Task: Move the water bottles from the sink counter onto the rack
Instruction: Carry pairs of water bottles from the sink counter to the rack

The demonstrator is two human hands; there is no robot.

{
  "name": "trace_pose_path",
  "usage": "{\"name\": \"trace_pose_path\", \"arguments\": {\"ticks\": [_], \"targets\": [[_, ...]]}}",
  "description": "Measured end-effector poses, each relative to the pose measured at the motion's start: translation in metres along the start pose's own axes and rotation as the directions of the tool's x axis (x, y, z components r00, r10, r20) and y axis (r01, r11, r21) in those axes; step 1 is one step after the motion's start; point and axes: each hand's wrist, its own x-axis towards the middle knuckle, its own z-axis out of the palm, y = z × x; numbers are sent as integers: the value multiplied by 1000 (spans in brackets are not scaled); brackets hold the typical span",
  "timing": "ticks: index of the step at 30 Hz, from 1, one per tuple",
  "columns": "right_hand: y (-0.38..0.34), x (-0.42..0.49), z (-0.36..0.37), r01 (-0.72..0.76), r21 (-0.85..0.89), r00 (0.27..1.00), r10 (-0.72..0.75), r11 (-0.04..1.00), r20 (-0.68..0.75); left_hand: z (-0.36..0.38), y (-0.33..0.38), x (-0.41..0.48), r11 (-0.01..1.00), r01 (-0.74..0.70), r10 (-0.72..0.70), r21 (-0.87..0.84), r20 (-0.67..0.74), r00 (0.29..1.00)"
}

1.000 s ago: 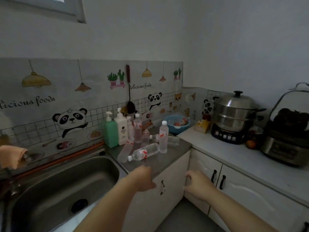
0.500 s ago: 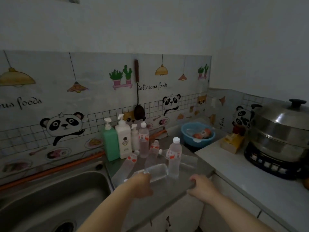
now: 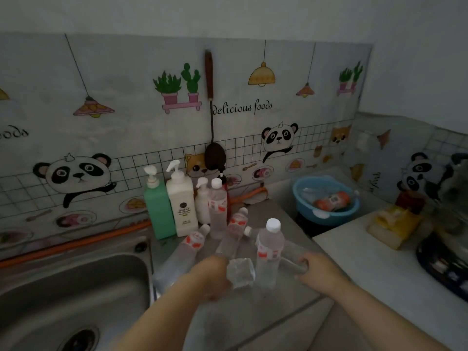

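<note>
Gripping a toppled bottle (image 3: 240, 273) in the left hand (image 3: 211, 277), fingers clamped round it; right hand (image 3: 317, 273) fingers curled round a second bottle (image 3: 291, 259) lying beside. Likely two at once, to save trips. Both low on the surface (image 3: 253, 312) by the sink (image 3: 76, 287); no rack in view.

The wall sticker (image 3: 253, 72) reads "delicious foods" (bottle labels too blurred).
</note>
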Motion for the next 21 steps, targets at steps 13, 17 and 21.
{"name": "trace_pose_path", "arguments": {"ticks": [13,17,21], "targets": [[1,120,6,-16,-144,999,21,989,30,8,-32,83,997,67,-65,-32,45,997],[5,150,18,-15,-181,999,22,983,36,13,-40,90,993,97,-94,-67,43,995],[11,178,26,54,-200,998,-46,978,42,17,-40,95,978,165,-165,-126,9,986]]}}
